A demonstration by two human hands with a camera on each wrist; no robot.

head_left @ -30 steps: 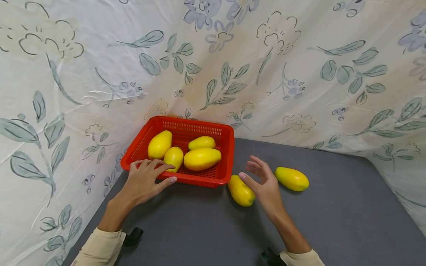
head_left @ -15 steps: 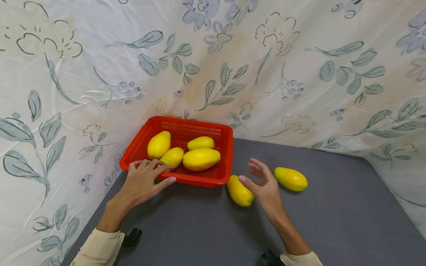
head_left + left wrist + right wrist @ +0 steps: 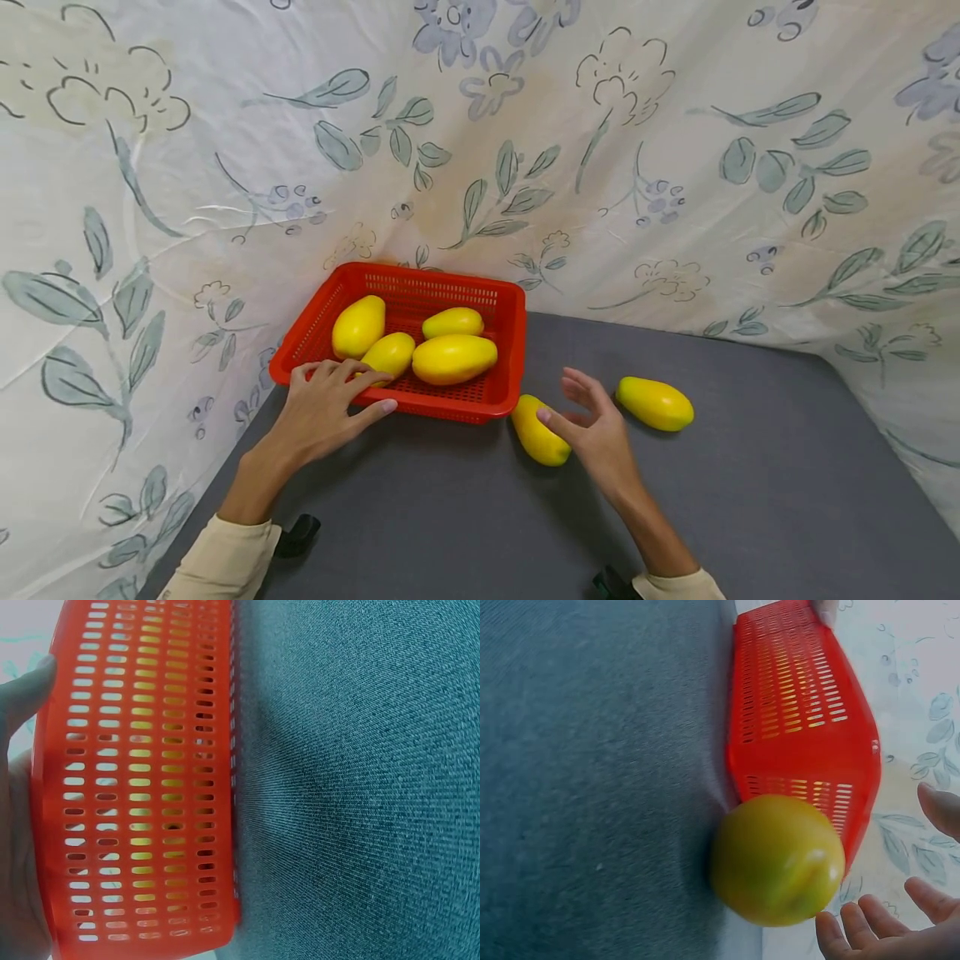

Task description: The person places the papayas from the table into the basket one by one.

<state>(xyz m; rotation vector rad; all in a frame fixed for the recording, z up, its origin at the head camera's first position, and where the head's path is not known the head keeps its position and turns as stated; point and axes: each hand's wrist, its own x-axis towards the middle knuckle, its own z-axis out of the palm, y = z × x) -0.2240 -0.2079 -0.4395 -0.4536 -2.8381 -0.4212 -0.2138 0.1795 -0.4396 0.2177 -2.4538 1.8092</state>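
Observation:
A red plastic basket (image 3: 517, 350) with slotted walls holds several yellow oblong fruits (image 3: 453, 360). My left hand (image 3: 322, 412) grips its near-left rim, fingers bent over the edge beside a fruit (image 3: 392, 353) and the thumb outside. In the left wrist view the thumb (image 3: 30, 686) lies at the rim. My right hand (image 3: 600, 429) hovers with spread, relaxed fingers above a yellow fruit (image 3: 538, 437) lying against the basket's right corner. The right wrist view shows that fruit (image 3: 780, 862) end-on, with the fingertips beside it and nothing held.
Another yellow fruit (image 3: 655, 404) lies on the grey tabletop (image 3: 750, 475), to the right of my right hand. Floral cloth (image 3: 645, 183) hangs behind and along the left side, close to the basket.
The fruit beside my left fingers has tipped over to lie slantwise in the basket. My right hand has lowered slightly. My left hand stays at the rim.

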